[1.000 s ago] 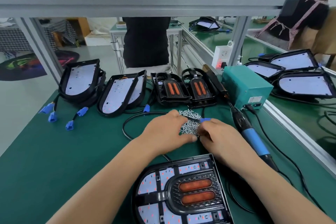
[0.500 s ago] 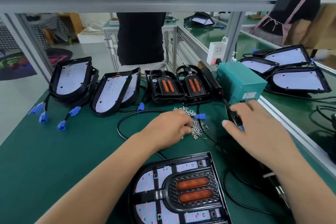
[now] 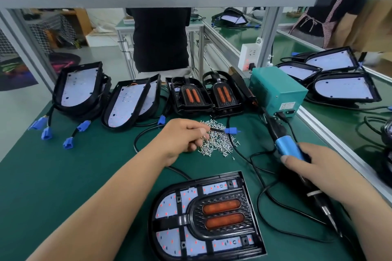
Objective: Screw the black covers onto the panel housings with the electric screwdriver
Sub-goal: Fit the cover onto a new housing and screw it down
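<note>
**Housing** (image 3: pixel 169 237): lay flat at the near middle of the table (image 3: pixel 53 176), rounded end to the left, with a white board dotted red showing.

**Cover** (image 3: pixel 220 213): black, with two orange lenses. It sat in the housing, over the board.

**Screws** (image 3: pixel 220 144): a loose silvery pile at mid-table, just beyond the housing. A blue plug (image 3: pixel 232 130) on a black cable lay across the far side of the pile.

**Left grip** (image 3: pixel 182 135): at the left edge of the pile, fingers curled in, tips pinching screws.

**Right grip** (image 3: pixel 316 167): right of the housing, closed round the screwdriver (image 3: pixel 285 147), thumb on the blue barrel. The bit pointed near and right, apart from the housing. The cord end pointed far.

**Box** (image 3: pixel 277 91): teal, far right on the table. The screwdriver cord ran to its near face.

**Covered pair** (image 3: pixel 191 99): two more housings with covers, side by side, far of the screws.

**Open housings** (image 3: pixel 80 87): two leaning groups at far left, white boards showing. Their leads ended in blue connectors (image 3: pixel 46 132) near the left edge.

**Side table** (image 3: pixel 318 125): on the right, with further housings (image 3: pixel 343 89) lying face up.

**Persons**: one in black (image 3: pixel 159 38) stood beyond the table. One in an apron (image 3: pixel 343 6) stood at far right.
</note>
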